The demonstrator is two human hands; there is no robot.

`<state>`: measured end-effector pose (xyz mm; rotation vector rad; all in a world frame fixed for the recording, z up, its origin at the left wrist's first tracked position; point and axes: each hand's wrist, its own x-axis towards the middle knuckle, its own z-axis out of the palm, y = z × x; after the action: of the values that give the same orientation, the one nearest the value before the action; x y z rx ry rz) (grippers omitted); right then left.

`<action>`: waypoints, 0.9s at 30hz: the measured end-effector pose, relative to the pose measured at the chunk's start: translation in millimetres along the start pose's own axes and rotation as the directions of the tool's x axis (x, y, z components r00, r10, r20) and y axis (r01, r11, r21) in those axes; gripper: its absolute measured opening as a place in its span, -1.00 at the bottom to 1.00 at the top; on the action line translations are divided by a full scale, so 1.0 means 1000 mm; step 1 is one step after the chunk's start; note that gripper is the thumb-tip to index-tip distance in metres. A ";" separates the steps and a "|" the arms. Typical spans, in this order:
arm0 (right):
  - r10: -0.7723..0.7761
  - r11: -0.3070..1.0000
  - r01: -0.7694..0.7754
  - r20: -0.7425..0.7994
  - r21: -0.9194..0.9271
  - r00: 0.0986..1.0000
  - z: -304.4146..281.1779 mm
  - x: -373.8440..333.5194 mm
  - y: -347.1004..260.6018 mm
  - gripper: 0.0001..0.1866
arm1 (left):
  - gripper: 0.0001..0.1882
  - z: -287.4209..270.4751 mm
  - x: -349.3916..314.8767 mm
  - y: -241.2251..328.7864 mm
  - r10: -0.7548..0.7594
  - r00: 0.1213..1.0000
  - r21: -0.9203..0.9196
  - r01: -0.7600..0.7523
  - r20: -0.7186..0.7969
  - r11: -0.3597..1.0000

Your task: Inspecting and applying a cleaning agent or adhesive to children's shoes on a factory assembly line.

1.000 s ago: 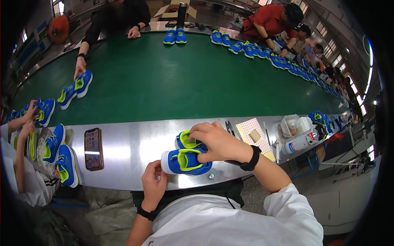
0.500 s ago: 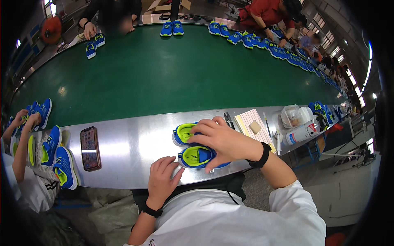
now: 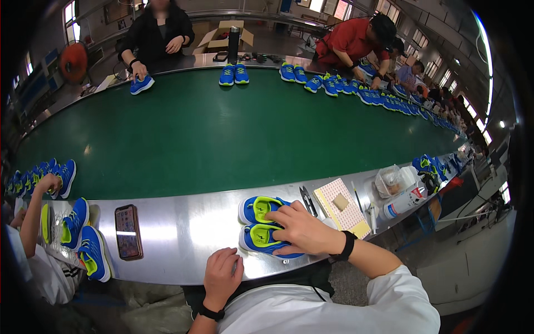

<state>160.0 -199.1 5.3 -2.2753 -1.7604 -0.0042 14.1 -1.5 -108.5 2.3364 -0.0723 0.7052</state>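
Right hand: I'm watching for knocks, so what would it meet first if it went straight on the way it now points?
The right hand would likely meet the heel end of the farther blue shoe first, though its height over the shoe is unclear.

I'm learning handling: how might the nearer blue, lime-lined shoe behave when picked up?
The nearer blue, lime-lined shoe is probably light, being open and hollow. Its soft-looking upper would likely give under the right hand, while the white sole looks stiffer. Sitting flat, it seems unlikely to roll.
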 end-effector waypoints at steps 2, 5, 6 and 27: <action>0.026 1.000 -0.026 -0.062 0.007 0.998 -0.011 0.003 -0.004 -0.64 | -0.90 -0.001 0.000 -0.002 -0.003 1.000 -0.008 0.003 0.005 1.000; 0.155 0.985 -0.174 -0.382 -0.017 0.911 -0.030 0.017 0.001 -0.61 | -0.91 -0.007 0.001 -0.001 -0.021 1.000 0.018 0.021 -0.006 1.000; 0.178 0.978 -0.208 -0.474 -0.012 0.863 -0.033 0.024 0.011 -0.60 | -0.91 -0.008 -0.003 -0.002 -0.010 1.000 0.037 0.011 -0.002 0.999; 0.150 0.907 -0.027 -0.262 0.421 0.953 -0.151 0.053 -0.012 -0.69 | -0.91 -0.003 -0.002 -0.007 0.020 0.999 0.011 -0.020 -0.051 1.000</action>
<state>186.2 -177.2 162.5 -1.9314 -1.3540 0.0471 13.0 5.2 -111.7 2.3293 -0.0698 0.7761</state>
